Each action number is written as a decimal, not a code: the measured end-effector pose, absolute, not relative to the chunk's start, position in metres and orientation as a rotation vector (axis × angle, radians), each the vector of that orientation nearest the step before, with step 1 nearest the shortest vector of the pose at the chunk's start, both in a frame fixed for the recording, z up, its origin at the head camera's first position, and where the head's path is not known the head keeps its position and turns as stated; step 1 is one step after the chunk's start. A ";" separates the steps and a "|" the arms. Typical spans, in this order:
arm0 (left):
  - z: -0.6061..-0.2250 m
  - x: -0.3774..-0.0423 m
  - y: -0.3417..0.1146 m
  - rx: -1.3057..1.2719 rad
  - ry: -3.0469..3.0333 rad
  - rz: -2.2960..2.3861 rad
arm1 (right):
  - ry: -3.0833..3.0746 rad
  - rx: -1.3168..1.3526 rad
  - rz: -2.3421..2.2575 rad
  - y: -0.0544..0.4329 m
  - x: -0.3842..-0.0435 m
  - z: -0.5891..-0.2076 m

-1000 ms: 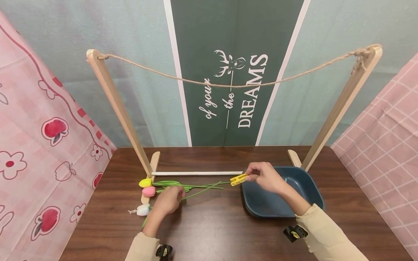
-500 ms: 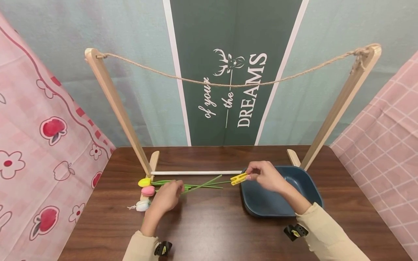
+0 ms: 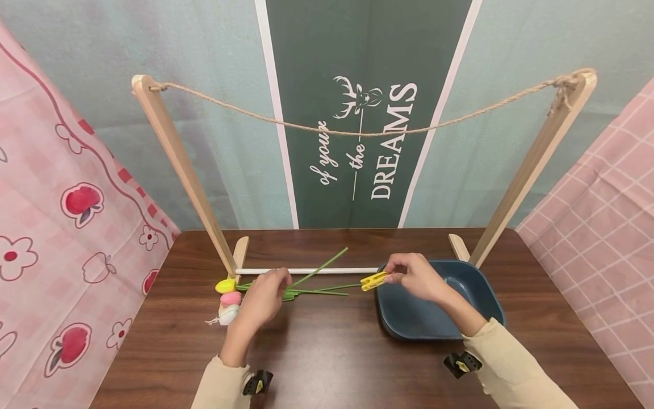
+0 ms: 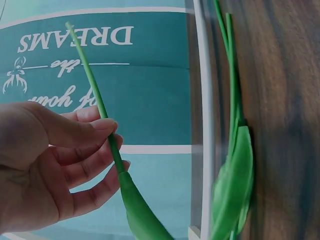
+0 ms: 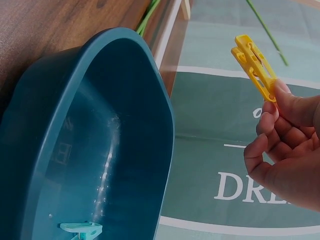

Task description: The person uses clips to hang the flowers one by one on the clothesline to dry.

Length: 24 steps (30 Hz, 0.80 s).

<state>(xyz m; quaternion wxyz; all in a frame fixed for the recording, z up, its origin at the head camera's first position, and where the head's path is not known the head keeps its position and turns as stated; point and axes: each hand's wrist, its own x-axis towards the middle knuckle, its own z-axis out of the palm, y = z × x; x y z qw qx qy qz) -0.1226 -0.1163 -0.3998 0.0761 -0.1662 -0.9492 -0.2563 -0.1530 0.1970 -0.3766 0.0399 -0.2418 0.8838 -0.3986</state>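
My left hand (image 3: 264, 300) pinches the green stem (image 4: 95, 85) of an artificial white tulip (image 3: 229, 313) between thumb and fingers. The stem's end points up and away to the right. A yellow tulip (image 3: 225, 286) and a pink tulip (image 3: 230, 299) lie on the table just beyond, their stems side by side in the left wrist view. My right hand (image 3: 416, 276) holds a yellow clothespin (image 5: 254, 67) by one end between thumb and forefinger, above the left rim of a dark blue basin (image 3: 493, 295).
A sagging twine line (image 3: 357, 134) hangs between two wooden posts (image 3: 186, 170) behind my hands. A white rod (image 3: 306, 271) runs low between their feet. Inside the basin lies a light teal clothespin (image 5: 82, 230). Printed cloth surrounds the wooden table (image 3: 327, 363).
My left hand has moved slightly away from me, raising the white tulip; its stem now tilts up steeply and its bloom has drawn in beside the pink one. The right hand stays put.
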 end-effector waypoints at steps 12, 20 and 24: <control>-0.386 -0.134 -0.103 -0.490 -2.704 -0.893 | 2.703 -0.747 -1.198 0.198 -0.152 -0.378; -0.375 -0.143 -0.095 -0.494 -2.634 -0.916 | 2.717 -0.765 -1.180 0.202 -0.152 -0.378; -0.370 -0.147 -0.094 -0.490 -2.590 -0.947 | 2.722 -0.773 -1.170 0.202 -0.152 -0.377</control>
